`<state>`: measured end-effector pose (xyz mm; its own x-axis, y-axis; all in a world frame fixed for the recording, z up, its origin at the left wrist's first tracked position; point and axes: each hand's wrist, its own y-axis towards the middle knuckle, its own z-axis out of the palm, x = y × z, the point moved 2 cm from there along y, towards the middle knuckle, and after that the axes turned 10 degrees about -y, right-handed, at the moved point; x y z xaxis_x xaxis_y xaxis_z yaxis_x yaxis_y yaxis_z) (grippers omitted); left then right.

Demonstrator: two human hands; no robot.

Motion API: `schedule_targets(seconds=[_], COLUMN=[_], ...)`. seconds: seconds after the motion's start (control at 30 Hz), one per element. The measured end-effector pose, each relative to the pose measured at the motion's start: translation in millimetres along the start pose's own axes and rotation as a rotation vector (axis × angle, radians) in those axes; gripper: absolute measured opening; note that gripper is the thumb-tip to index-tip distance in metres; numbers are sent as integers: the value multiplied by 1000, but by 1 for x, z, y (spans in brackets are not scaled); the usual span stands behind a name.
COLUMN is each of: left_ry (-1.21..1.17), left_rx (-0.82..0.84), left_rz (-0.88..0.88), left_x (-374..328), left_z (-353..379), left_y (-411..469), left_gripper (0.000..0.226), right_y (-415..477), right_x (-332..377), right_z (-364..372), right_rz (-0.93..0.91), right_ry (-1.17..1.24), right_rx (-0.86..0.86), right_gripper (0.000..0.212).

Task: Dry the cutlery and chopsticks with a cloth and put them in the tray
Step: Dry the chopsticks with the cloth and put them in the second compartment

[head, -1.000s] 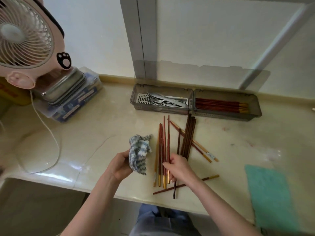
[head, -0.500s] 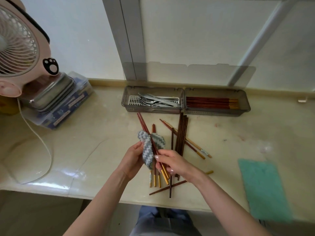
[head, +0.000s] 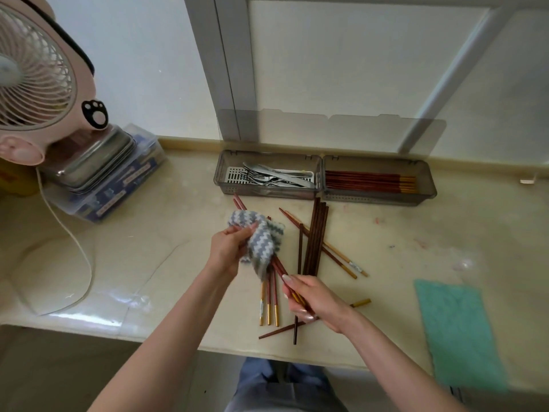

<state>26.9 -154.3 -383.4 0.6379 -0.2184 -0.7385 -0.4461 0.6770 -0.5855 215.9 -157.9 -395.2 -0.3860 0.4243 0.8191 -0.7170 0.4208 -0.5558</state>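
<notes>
**Red chopsticks in the cloth, many more waiting on the counter**

The right hand [head: 315, 301] pinches the gold-tipped ends of a pair of red chopsticks [head: 280, 270], thumb on top and fingers curled beneath. The left hand [head: 228, 248] is closed around a grey-and-white zigzag cloth [head: 261, 242], which wraps the middle of those same sticks; their thin ends poke out beyond the cloth toward the tray.

The sticks look light, stiff and smooth, likely slick while wet, so a firm pinch at the thick end, with the soft cloth squeezed along the shaft, seems the sensible hold. The cloth is limp and bunches easily around them.

Directly below the hands, three gold-ended chopsticks [head: 269, 304] lie side by side. Just to the right a bundle of dark brown chopsticks [head: 316, 236] points toward the tray, crossing a pale-ended pair [head: 341, 257]. A few more stray sticks lie at the counter's near edge.

Beyond these stands a grey two-compartment tray [head: 322, 191]: the left compartment holds forks and knives [head: 276, 176], the right a neat row of red chopsticks [head: 368, 182]. By that showing the cutlery appears finished and the chopsticks partly so.

The counter [head: 148, 257] is pale, glossy stone, a slippery bed for round sticks near its edge. A green mat [head: 457, 331] lies at the right; at the left are a pink fan [head: 35, 84], its cord, and stacked boxes [head: 110, 176]. A window frame stands behind.
</notes>
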Motion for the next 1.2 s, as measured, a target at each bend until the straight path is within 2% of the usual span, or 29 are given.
schedule_targets(seconds=[0.13, 0.47, 0.77, 0.93, 1.03, 1.1, 1.2], left_ry=[-36, -36, -144, -171, -308, -391, -197], left_rx=[-46, -95, -35, -79, -167, -201, -31], left_rz=[34, 79, 101, 91, 143, 172, 108], left_x=[-16, -23, -10, -26, -44, -52, -41], left_z=[-8, -9, 8, 5, -7, -15, -11], left_y=[24, 31, 13, 21, 34, 40, 29], left_gripper=[11, 16, 9, 13, 28, 25, 20], right_y=[-4, -4, 2, 0, -1, -5, -4], right_x=[-11, -21, -27, -16, -6, -5, 4], right_z=[-9, -19, -23, -14, -24, -37, -44], right_rz=[24, 79, 140, 49, 27, -3, -99], right_ry=[2, 27, 62, 112, 27, 50, 204], right_rx=[70, 112, 4, 6, 20, -40, -111], right_gripper=[30, 33, 30, 26, 24, 23, 22])
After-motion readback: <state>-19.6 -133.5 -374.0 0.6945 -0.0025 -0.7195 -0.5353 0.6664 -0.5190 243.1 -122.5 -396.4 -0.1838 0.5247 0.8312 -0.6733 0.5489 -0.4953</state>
